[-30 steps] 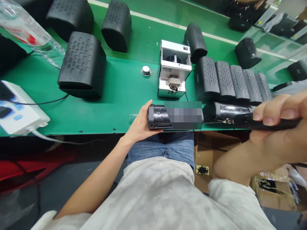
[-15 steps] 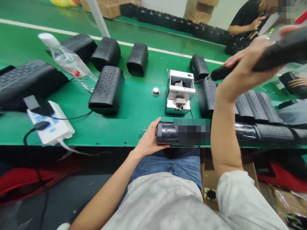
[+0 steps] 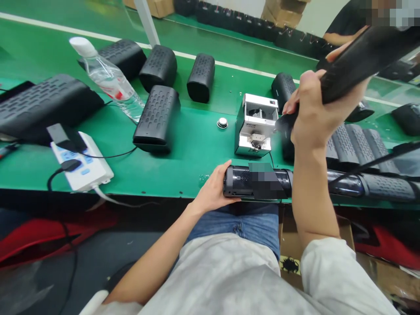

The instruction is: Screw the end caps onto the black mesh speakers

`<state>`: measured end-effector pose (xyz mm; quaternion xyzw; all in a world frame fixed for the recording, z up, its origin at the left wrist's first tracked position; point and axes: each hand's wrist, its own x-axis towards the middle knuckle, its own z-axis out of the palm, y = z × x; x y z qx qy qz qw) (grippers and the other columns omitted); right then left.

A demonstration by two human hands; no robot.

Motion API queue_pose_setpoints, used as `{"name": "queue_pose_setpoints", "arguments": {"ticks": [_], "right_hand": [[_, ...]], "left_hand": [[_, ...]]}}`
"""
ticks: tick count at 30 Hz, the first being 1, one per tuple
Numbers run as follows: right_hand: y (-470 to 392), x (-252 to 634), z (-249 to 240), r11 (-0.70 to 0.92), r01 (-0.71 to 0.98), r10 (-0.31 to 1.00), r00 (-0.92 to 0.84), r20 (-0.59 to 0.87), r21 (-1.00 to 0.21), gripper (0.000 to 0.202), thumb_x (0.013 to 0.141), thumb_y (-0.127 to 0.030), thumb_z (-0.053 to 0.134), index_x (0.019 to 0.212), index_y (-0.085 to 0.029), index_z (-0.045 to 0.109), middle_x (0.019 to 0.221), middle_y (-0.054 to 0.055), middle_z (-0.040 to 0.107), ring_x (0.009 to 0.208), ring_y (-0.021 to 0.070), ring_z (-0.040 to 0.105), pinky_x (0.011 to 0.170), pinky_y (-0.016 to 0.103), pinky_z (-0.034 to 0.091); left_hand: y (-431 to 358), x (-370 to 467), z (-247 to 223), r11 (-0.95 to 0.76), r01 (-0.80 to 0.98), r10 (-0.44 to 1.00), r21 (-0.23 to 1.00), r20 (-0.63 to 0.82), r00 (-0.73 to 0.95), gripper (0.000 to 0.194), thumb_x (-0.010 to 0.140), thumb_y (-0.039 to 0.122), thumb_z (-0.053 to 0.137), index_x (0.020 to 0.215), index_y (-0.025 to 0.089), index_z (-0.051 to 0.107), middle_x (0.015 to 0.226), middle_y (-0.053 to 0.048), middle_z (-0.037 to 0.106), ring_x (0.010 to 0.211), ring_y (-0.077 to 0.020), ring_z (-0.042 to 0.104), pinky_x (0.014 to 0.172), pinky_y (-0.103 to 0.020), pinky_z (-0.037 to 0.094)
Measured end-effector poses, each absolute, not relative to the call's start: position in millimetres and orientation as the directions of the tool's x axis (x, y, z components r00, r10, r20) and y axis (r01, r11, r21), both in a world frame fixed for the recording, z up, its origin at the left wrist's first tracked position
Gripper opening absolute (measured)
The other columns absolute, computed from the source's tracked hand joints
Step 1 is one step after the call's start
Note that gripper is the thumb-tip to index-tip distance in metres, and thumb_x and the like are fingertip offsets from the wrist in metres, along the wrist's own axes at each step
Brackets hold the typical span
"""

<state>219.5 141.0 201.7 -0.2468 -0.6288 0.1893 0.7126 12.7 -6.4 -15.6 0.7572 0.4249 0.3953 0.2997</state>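
My left hand (image 3: pixel 218 186) is closed round the left end of a black speaker-like housing (image 3: pixel 236 180) with perforated sides, lying along the table's front edge. Part of that housing is pixelated. My right hand (image 3: pixel 323 94) is wrapped round a black electric screwdriver (image 3: pixel 364 61), tilted with its tip low and to the left. The blurred tip is close to the right side of a white screw feeder (image 3: pixel 251 118); I cannot tell whether they touch. Left of the feeder rests a small round silver piece (image 3: pixel 222 122).
Several black textured covers (image 3: pixel 157 118) stand on the green table (image 3: pixel 197 131), more of them at right. A water bottle (image 3: pixel 113 81) leans at left, behind a white power strip (image 3: pixel 83 164) with cables. Another person's dark sleeve (image 3: pixel 344 19) shows at top right.
The screwdriver in my right hand has moved left and down, its tip now near the screw feeder. My left hand keeps its hold on the housing. The whole view has shifted slightly.
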Motion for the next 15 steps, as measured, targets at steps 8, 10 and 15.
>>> {"name": "queue_pose_setpoints", "arguments": {"ticks": [8, 10, 15], "right_hand": [[167, 213, 189, 0.740, 0.117, 0.632, 0.214, 0.745, -0.662, 0.037, 0.101, 0.000, 0.067, 0.119, -0.027, 0.050, 0.114, -0.001, 0.069, 0.049, 0.0005, 0.048, 0.042, 0.025, 0.042], [172, 214, 184, 0.745, 0.107, 0.623, 0.242, 0.744, -0.659, 0.037, 0.099, 0.001, 0.067, 0.118, -0.027, 0.052, 0.101, -0.005, 0.067, 0.046, 0.0019, 0.047, 0.041, 0.025, 0.040], [160, 221, 186, 0.778, 0.033, 0.608, 0.211, 0.766, -0.627, 0.031, 0.098, -0.003, 0.063, 0.118, -0.025, 0.056, 0.070, -0.013, 0.051, 0.043, 0.0057, 0.048, 0.042, 0.023, 0.035]], "left_hand": [[-6, 14, -17, -0.451, 0.395, 0.884, 0.800, 0.340, 0.321, 0.145, 0.078, 0.048, 0.108, 0.186, 0.034, 0.011, 0.171, -0.022, 0.053, 0.158, -0.0459, 0.060, 0.130, -0.065, 0.055], [-6, 14, -17, -0.456, 0.400, 0.882, 0.795, 0.342, 0.324, 0.145, 0.079, 0.048, 0.108, 0.186, 0.034, 0.011, 0.171, -0.022, 0.052, 0.159, -0.0463, 0.059, 0.131, -0.066, 0.054], [-6, 13, -16, -0.464, 0.414, 0.878, 0.783, 0.346, 0.330, 0.143, 0.081, 0.045, 0.107, 0.185, 0.033, 0.010, 0.173, -0.022, 0.050, 0.161, -0.0454, 0.057, 0.133, -0.064, 0.052]]}}
